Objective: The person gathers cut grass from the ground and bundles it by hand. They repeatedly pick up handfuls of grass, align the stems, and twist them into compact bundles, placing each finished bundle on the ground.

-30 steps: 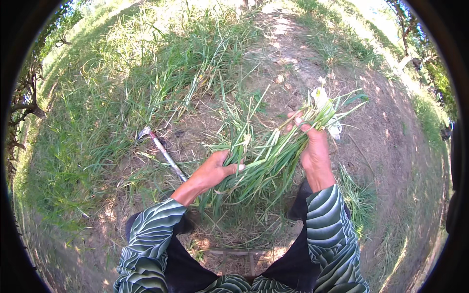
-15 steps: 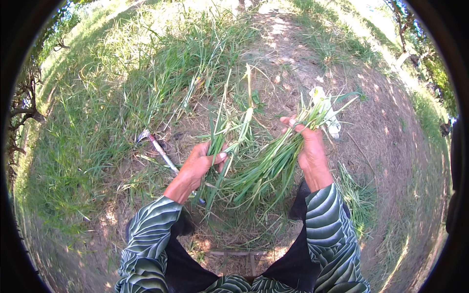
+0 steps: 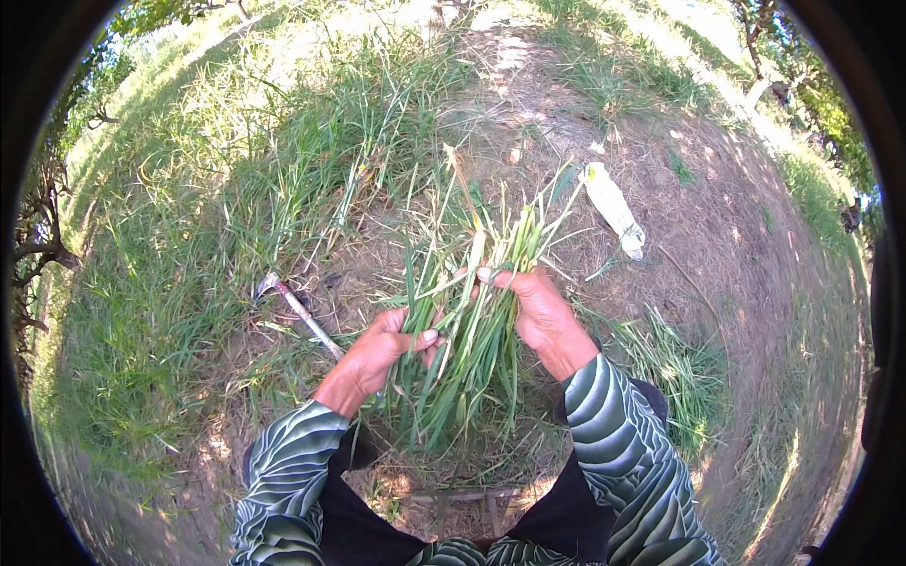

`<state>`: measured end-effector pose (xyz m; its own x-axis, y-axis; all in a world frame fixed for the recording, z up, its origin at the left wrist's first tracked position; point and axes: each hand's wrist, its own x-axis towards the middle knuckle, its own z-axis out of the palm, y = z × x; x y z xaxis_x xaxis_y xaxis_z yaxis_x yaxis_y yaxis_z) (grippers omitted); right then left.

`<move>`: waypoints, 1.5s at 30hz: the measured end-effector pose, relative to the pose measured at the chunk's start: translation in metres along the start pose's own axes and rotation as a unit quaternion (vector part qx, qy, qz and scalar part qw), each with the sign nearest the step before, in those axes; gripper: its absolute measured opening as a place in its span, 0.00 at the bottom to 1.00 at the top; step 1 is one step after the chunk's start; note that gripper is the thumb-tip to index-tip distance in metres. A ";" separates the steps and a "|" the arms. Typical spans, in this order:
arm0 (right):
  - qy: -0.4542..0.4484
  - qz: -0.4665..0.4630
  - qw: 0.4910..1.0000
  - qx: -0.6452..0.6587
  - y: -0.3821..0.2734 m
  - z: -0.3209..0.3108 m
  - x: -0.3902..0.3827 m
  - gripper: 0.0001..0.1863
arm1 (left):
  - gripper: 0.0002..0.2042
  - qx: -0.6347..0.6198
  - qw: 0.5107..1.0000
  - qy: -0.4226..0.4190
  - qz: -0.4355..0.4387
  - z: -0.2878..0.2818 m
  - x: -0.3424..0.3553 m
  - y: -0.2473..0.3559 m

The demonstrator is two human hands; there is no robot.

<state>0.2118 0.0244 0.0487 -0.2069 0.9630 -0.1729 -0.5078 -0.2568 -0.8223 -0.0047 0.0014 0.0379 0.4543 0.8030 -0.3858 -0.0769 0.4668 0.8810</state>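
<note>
Between my two hands hangs a bundle of long green grass (image 3: 481, 354), its pale stalk ends pointing up and away from me. My left hand (image 3: 382, 354) is closed round the left part of the grass, thumb across the stems. My right hand (image 3: 530, 300) grips the thicker right part near its stalk ends, with thumb and fingers wrapped round it. The two parts touch and overlap in the middle. To the left of my left hand, a sickle (image 3: 300, 309) with a curved metal head and a long pale handle lies on the ground.
A white bag or cloth (image 3: 613, 209) lies on the soil beyond my right hand. Cut grass (image 3: 670, 368) is heaped to the right of my right forearm. Tall standing grass (image 3: 321, 151) fills the left and far left. Trees (image 3: 57, 245) stand at both sides.
My right hand has moved left and a little down with its grass, which now meets the grass in my left hand. More of the white bag or cloth shows.
</note>
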 end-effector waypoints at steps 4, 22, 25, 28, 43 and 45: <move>-0.007 0.002 1.000 -0.003 0.004 -0.004 0.003 0.17 | 0.08 -0.059 0.997 -0.042 -0.003 -0.002 -0.002 0.001; 0.060 -0.020 0.988 -0.140 0.015 0.014 -0.001 0.14 | 0.11 -0.124 0.992 -0.003 0.038 0.005 -0.006 0.020; 0.076 -0.020 0.983 -0.164 0.013 0.014 0.000 0.14 | 0.11 -0.119 0.991 0.020 0.054 0.002 -0.010 0.027; 0.084 -0.035 0.975 -0.203 0.017 0.008 0.005 0.15 | 0.11 -0.124 0.991 0.018 0.053 0.002 -0.013 0.029; 0.020 0.014 0.988 -0.150 0.022 0.013 0.006 0.12 | 0.11 -0.057 0.997 0.013 -0.042 0.006 -0.030 0.020; 0.035 -0.007 0.984 -0.172 0.026 0.013 0.004 0.12 | 0.11 -0.054 0.997 0.023 -0.052 0.009 -0.032 0.021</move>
<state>0.1871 0.0207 0.0334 -0.1381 0.9724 -0.1880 -0.1946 -0.2128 -0.9575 -0.0124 -0.0177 0.0711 0.4243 0.7628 -0.4879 -0.1282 0.5840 0.8015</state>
